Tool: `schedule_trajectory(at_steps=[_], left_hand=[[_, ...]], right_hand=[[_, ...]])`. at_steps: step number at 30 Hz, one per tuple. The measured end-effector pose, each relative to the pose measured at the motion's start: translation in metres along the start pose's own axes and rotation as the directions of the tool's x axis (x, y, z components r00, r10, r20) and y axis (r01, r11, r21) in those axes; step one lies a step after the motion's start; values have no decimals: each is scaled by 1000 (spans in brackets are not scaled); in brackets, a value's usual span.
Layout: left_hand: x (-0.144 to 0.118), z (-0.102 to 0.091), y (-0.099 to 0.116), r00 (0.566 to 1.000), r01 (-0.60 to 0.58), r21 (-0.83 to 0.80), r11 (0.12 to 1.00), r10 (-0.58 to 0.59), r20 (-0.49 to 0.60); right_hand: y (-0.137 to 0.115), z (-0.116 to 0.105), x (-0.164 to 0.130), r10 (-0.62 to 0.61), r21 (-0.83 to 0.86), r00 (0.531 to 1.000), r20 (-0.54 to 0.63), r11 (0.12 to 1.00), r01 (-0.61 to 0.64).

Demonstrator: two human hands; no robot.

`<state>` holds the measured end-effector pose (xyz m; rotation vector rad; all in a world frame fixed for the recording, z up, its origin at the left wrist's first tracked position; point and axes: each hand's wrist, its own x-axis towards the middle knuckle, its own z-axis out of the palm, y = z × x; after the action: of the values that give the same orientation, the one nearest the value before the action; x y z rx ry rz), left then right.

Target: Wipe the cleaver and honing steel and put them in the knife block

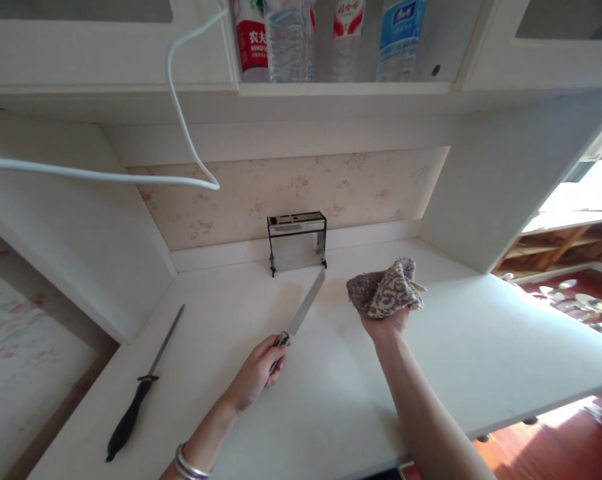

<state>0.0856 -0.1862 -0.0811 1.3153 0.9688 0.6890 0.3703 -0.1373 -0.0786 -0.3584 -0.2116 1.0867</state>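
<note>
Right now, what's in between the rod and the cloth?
In the head view, the knife, gripped in the left hand, is between the rod and the cloth.

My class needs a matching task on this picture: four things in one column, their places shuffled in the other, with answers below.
Things
1. knife
2. cloth
3. black-handled rod
4. black-framed rack

Places
A. lying on the counter, left of both hands
B. in the right hand
C. standing near the floral wall
D. in the left hand

Pairs: 1-D, 2-B, 3-A, 4-C
</note>
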Motion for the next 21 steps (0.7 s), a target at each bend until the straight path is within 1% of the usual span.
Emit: schedule_trajectory(at_steps=[1,2,3,5,7,9,11,14,17,21], left_hand=[[3,3,2,998,-34,119,992,41,-55],[7,7,4,990,-56,258,965,87,-109],[10,10,7,979,-60,398,915,131,-155],[18,17,11,959,-12,625,780,187,-214],[27,24,14,949,66,758,649,195,-249],[36,30,14,947,120,838,532,191,-257],[44,36,11,948,150,891,429,194,-253],[55,43,6,946,183,931,316,201,-255],[62,46,0,943,208,945,251,206,-262],[70,49,-5,939,240,948,210,199,-282]], right_hand=[[-2,1,-1,-11,7,1000,7,1000,11],[-4,2,-3,-14,15,1000,14,1000,14],[-5,4,-5,-11,23,1000,19,1000,10],[-5,8,-9,15,43,1000,23,999,-15],[-4,14,-14,50,65,998,39,996,-53],[-4,20,-18,83,77,993,78,993,-89],[-4,25,-22,104,63,987,121,992,-112],[-5,29,-24,99,29,982,164,994,-105],[-6,28,-25,87,3,979,184,996,-89],[-6,27,-26,102,-60,979,177,994,-92]])
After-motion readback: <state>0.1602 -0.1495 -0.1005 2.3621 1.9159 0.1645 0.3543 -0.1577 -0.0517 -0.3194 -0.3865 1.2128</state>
